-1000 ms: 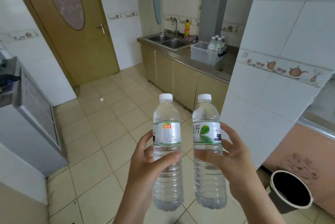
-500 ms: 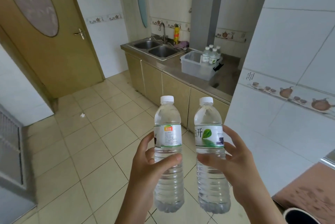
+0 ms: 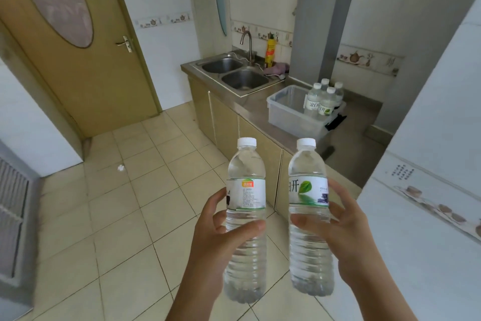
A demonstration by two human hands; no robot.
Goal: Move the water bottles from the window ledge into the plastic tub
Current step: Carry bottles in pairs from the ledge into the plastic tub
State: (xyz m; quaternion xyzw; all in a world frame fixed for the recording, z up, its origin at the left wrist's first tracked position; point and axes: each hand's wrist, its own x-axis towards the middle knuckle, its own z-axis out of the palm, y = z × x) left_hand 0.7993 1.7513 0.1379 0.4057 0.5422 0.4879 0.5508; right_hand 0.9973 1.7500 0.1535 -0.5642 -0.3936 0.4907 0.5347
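I hold two clear water bottles upright in front of me, both with white caps. My left hand (image 3: 216,240) grips the left bottle (image 3: 246,185) around its middle. My right hand (image 3: 346,237) grips the right bottle (image 3: 308,180), whose label shows a green leaf. Ahead on the steel counter stands the translucent plastic tub (image 3: 286,110). Several more water bottles (image 3: 324,99) stand upright in the tub's right end; its left end holds nothing I can see. The window ledge is out of view.
A double steel sink (image 3: 234,73) with a tap lies left of the tub, a yellow bottle (image 3: 270,51) behind it. A white tiled wall corner (image 3: 429,164) juts in on the right. A wooden door (image 3: 78,47) is at left, tiled floor (image 3: 130,216) between.
The view has swung right and closer to the counter; the tub and sink appear larger and more central. Both hands keep the bottles upright in the same grip.
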